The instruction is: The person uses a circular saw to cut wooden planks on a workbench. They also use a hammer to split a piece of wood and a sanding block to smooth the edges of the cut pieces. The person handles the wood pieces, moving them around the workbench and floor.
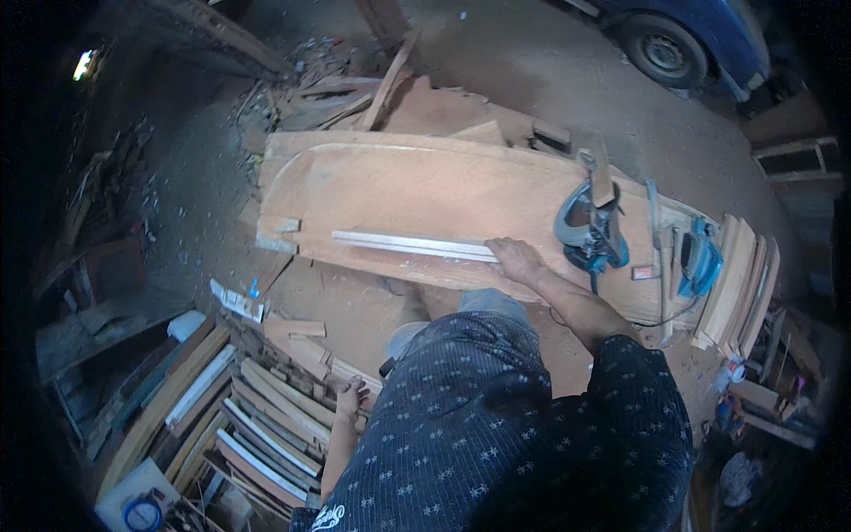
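Two pale, straight wooden strips [417, 245] lie side by side on a large wooden board with a rounded corner [399, 182]. My right hand [517, 261] is closed over their right end. Low at my left side hangs my left hand [352, 396], its fingers loosely bent and apart, with nothing visible in them. It is close to a stack of curved wooden pieces [279, 403]. To the right of my right hand, a teal and grey power tool [592, 226] rests on the board.
Another teal power tool [702, 259] lies farther right, beside a hammer-like tool [667, 275] and stacked curved timber [736, 279]. Wood scraps [346, 102] cover the floor beyond the board. A blue vehicle's wheel [663, 50] stands at the far right.
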Tool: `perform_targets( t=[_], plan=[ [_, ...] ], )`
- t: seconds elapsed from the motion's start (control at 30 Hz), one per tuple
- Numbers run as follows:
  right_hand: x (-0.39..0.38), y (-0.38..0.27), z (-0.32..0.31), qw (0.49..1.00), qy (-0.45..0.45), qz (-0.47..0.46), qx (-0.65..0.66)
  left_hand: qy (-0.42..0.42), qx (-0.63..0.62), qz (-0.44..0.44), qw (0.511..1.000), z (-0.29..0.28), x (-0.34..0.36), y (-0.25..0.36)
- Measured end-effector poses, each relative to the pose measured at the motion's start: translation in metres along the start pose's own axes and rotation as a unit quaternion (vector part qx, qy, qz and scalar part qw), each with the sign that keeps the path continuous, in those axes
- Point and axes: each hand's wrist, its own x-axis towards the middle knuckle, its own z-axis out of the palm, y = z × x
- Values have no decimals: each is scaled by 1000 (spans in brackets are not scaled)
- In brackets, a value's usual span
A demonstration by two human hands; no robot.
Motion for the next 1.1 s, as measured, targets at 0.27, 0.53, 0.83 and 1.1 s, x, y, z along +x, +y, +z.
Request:
perform_targets(
  t=[0.27,0.53,0.83,1.1],
  plan=[
    [108,-81,42,996,49,-69,9,22,-14,0,1000,-25,-12,-5],
    [156,-121,48,997,-31,-40,-52,48,-19,37,998,-33,-11,32],
    [45,-70,9,976,156,122,84,27,7,59,998,-12,18,47],
    [-50,43,10,909,-62,317,-263,-28,121,226,966,81,-4,160]
  ],
)
